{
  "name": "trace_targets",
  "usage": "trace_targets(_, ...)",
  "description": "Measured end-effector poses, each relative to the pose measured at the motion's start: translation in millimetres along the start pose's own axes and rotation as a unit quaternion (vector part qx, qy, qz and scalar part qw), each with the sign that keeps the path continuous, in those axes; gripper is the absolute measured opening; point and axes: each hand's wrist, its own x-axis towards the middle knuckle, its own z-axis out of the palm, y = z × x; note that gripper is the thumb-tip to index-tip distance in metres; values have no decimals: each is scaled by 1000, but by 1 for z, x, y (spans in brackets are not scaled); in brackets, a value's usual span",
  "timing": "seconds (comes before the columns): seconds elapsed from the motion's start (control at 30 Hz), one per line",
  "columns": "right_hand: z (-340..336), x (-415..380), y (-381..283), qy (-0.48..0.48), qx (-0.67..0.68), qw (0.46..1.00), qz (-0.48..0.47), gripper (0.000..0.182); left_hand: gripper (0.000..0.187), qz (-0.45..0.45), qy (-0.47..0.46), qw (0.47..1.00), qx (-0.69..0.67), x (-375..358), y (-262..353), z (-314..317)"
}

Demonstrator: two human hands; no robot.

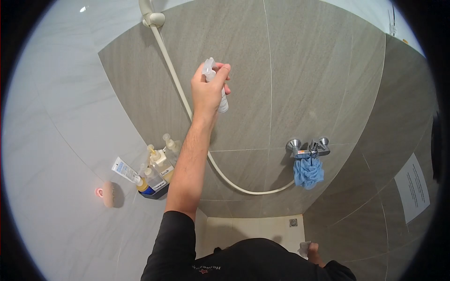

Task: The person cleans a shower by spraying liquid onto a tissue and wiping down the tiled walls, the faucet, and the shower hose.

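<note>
My left hand (206,91) is raised in front of the grey tiled wall, its fingers wrapped round a spray bottle (223,104) with a clear-white trigger head. Part of the bottle is hidden behind my fingers. Low at the right, beside my dark shirt, my right hand (314,250) is closed on a crumpled whitish cloth (304,249). A cream shower hose (169,65) runs down the wall behind my left wrist and forearm.
A dark corner caddy (157,193) at left holds several pump bottles and a white tube (124,169). A chrome mixer tap (307,152) bears a blue bath pouf (308,173). A printed sheet (412,188) is on the right wall, a pinkish holder (108,194) on the left. A drain (293,223) lies in the floor.
</note>
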Motion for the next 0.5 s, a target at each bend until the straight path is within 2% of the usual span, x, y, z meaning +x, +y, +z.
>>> trace_targets(0.03,-3,11,6,-1,3,1000,-3,33,18,-1,-12,1000,6,2,-3,-2)
trace_targets(0.1,-3,15,11,18,-78,995,-55,31,19,3,-26,1000,12,2,-11,-4)
trace_targets(0.27,-2,43,55,73,-268,945,-174,29,20,-109,-11,994,3,-51,-63,-14)
trace_targets(0.3,0,86,100,84,-306,928,-195,29,20,-138,-19,990,24,-67,-81,-22)
trace_targets(0.33,-4,123,137,86,-301,929,-195,29,19,-160,-20,985,63,-83,-104,-30)
trace_targets(0.4,-8,110,126,54,-229,965,-115,27,19,-209,-7,973,94,-119,-135,-40)
trace_targets(0.5,-16,83,114,22,-226,960,-166,28,20,-259,11,964,59,-160,-155,-43)
